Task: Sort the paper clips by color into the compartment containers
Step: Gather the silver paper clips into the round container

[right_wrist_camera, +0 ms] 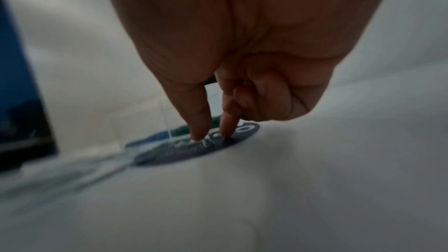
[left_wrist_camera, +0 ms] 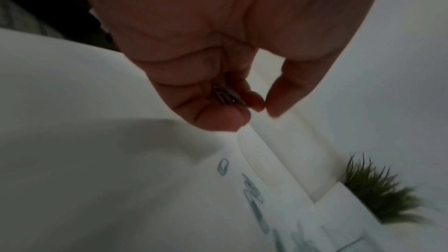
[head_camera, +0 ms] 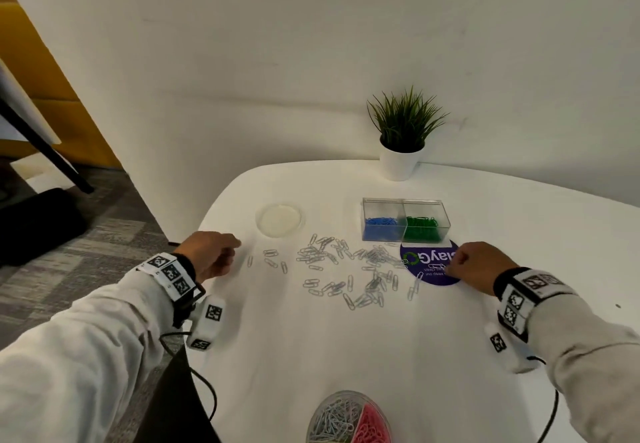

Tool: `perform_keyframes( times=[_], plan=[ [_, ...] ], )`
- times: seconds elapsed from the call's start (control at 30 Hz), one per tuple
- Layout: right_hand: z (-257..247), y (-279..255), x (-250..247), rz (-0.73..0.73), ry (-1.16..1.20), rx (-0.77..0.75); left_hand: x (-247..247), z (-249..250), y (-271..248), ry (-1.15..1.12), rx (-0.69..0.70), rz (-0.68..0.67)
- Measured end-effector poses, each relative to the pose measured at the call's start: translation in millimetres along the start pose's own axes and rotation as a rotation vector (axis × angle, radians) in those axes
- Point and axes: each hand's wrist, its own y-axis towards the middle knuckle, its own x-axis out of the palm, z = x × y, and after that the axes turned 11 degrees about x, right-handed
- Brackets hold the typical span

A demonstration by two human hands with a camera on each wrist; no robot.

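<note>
**Silver clips loose at mid-frame, both hands down on the desk**

On the white desk point(head_camera: 311, 345), silver clips point(head_camera: 346, 269) lie scattered at centre frame. Left hand point(head_camera: 207, 255), left of centre, curls its grip round a few clips point(left_wrist_camera: 227, 96) in the fingers. Right hand point(head_camera: 476, 266), right of centre, pinches thumb and forefinger down onto the purple sticker point(head_camera: 422, 266); what it pinches is blurred. The clear box point(head_camera: 403, 220) above holds blue and green clips; a round tray point(head_camera: 349, 418) at the bottom edge holds silver and pink.
</note>
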Motion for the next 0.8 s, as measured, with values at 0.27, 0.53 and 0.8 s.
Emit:
perform_keyframes(
  times=[0.27, 0.53, 0.8],
  plan=[
    [-4, -4, 7, -0.026, -0.152, 0.056, 20, -14, 3, 1.041, 0.357, -0.103],
    [-26, -76, -9, -0.037, -0.075, -0.132, 30, -5, -25, 1.340, 0.449, -0.235],
    [-99, -218, 28, -0.220, -0.263, -0.812, 38, 27, -100, 0.976, 0.368, -0.550]
  ],
)
